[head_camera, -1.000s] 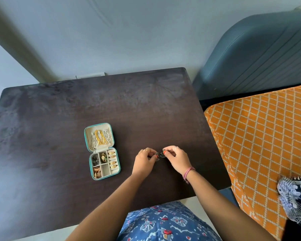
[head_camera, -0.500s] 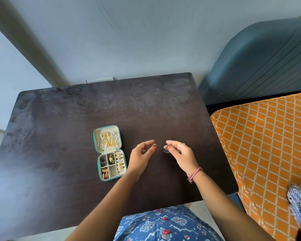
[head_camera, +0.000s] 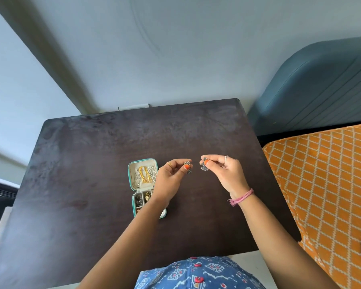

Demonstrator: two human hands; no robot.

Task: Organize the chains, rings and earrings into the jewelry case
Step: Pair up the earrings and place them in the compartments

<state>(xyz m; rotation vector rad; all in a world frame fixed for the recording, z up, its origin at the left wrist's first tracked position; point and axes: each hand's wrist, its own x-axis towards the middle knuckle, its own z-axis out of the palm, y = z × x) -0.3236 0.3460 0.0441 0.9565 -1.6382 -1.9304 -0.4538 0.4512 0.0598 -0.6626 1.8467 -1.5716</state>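
Left hand (head_camera: 171,176) pinches a small dark metal earring (head_camera: 187,166); right hand (head_camera: 223,174) pinches its fan-shaped twin (head_camera: 203,166) at three o'clock. The teal jewelry case (head_camera: 143,184) lies open on the dark worktop (head_camera: 81,174), under the left wrist.

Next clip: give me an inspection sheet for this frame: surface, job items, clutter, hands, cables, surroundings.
Surface: dark table, smudged.
Job items: case open, chains in its lid, small pieces in its compartments; one earring in the left grip, another earring in the right grip, apart.
Clutter: nothing seen.
Hands: left hand and right hand each pinch an earring above the table.
Cables: nothing seen.
Surroundings: wall, orange cushion, blue-grey headrest.
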